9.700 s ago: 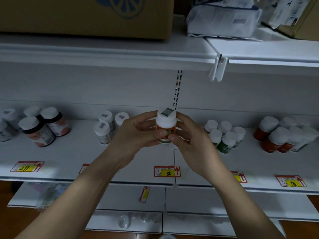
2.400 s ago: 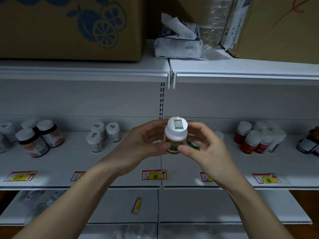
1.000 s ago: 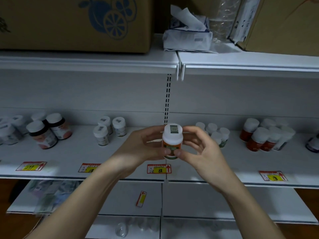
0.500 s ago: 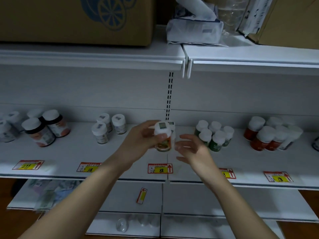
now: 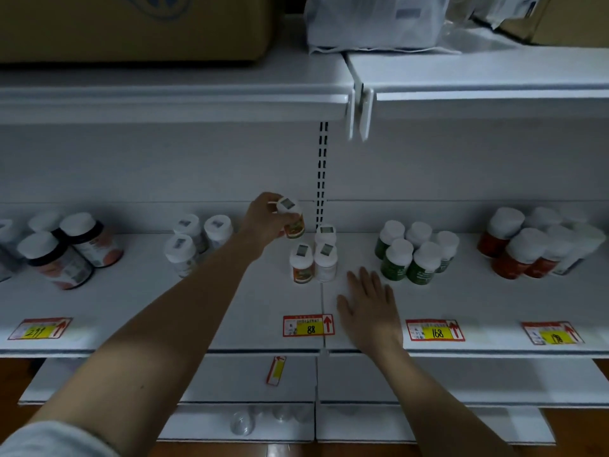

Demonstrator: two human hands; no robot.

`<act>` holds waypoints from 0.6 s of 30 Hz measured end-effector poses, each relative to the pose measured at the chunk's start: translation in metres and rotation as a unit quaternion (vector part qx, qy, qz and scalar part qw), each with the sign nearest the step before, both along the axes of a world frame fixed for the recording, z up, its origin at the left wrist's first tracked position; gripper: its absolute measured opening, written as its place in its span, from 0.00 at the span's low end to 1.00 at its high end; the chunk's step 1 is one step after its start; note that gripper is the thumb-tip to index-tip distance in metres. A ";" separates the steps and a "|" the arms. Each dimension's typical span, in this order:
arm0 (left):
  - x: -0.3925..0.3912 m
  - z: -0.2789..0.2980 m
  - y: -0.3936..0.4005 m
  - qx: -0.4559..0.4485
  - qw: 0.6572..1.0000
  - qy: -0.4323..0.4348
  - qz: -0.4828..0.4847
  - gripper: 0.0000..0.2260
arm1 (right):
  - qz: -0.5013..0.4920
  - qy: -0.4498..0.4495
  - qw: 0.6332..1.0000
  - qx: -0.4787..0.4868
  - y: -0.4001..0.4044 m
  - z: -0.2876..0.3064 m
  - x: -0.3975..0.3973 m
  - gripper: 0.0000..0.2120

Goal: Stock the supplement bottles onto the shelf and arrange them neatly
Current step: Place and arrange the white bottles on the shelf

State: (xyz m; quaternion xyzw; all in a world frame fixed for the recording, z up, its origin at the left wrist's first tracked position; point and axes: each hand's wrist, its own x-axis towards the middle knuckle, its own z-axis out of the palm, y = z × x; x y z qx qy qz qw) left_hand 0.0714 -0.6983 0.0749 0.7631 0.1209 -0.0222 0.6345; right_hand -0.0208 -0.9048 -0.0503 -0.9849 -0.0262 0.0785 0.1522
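my right hand (image 5: 369, 308) has let go, fingers flat on the shelf (image 5: 230, 298); left hand (image 5: 263, 222) alone grips the bottle (image 5: 291, 219), reaching behind the three-bottle cluster (image 5: 314, 255) to place it.

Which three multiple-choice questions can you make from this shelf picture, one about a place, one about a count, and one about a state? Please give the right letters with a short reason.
1. Where is the bottle that the left hand holds?
A. on the lower shelf
B. in the air behind the small group at the shelf joint
C. beside the green bottles

2. How many bottles with stickered caps stand in that small group?
A. three
B. five
C. one

3. How is the right hand?
A. gripping a green bottle
B. closed in a fist
C. flat, fingers straight, on the shelf

Answers: 1 B, the orange-label bottle is above and behind the group. 2 A, three caps show. 3 C, the palm lies down and holds nothing.
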 end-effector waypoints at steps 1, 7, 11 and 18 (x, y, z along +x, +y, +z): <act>0.004 -0.004 -0.002 0.008 1.000 0.013 -0.010 0.15 | -0.003 -0.005 1.000 0.001 0.000 0.000 0.000 0.30; 0.015 -0.025 -0.007 0.016 0.994 0.094 -0.052 0.17 | -0.008 -0.023 1.000 0.018 -0.001 -0.001 -0.001 0.30; 0.020 -0.033 -0.006 -0.013 0.988 0.140 -0.061 0.19 | -0.015 -0.030 0.999 0.020 -0.001 -0.004 0.000 0.30; 0.022 -0.034 -0.007 -0.032 0.981 0.157 -0.105 0.08 | -0.016 -0.039 0.999 0.020 -0.001 -0.005 0.000 0.30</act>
